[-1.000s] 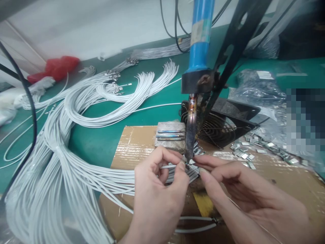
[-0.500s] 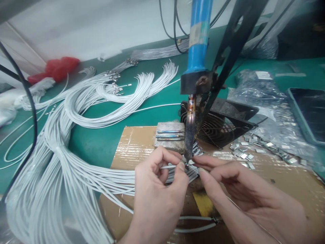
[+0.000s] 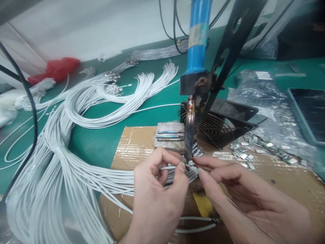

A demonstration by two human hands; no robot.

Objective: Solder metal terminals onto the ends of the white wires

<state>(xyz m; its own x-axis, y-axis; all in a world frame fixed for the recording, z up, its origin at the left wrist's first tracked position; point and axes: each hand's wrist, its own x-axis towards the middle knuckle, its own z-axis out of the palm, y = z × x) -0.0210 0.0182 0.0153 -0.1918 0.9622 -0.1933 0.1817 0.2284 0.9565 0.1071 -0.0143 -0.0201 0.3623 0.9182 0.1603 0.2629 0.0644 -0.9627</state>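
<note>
A blue-handled soldering iron (image 3: 198, 51) is mounted upright, its dark tip pointing down between my hands. My left hand (image 3: 161, 189) pinches the end of a white cable (image 3: 167, 167) just left of the tip. Thumb and forefinger of my right hand (image 3: 238, 193) close on a thin solder wire (image 3: 232, 203), which runs across the palm and reaches toward the tip. Small metal pieces lie partly hidden at the tip. Beneath my left hand, a large bundle of white cables (image 3: 101, 174) extends across the cardboard (image 3: 134, 142).
Behind my hands stand a grey block (image 3: 170, 127) with metal rods and a black fan (image 3: 218, 128). Small metal parts (image 3: 243, 154), plastic bags (image 3: 256, 88) and a phone (image 3: 309, 112) lie at right. More white cables (image 3: 137, 101) and a red bag (image 3: 59, 67) are at left.
My right thumb has shifted very slightly left toward the iron's tip. My left hand has hardly moved and keeps its pinch.
</note>
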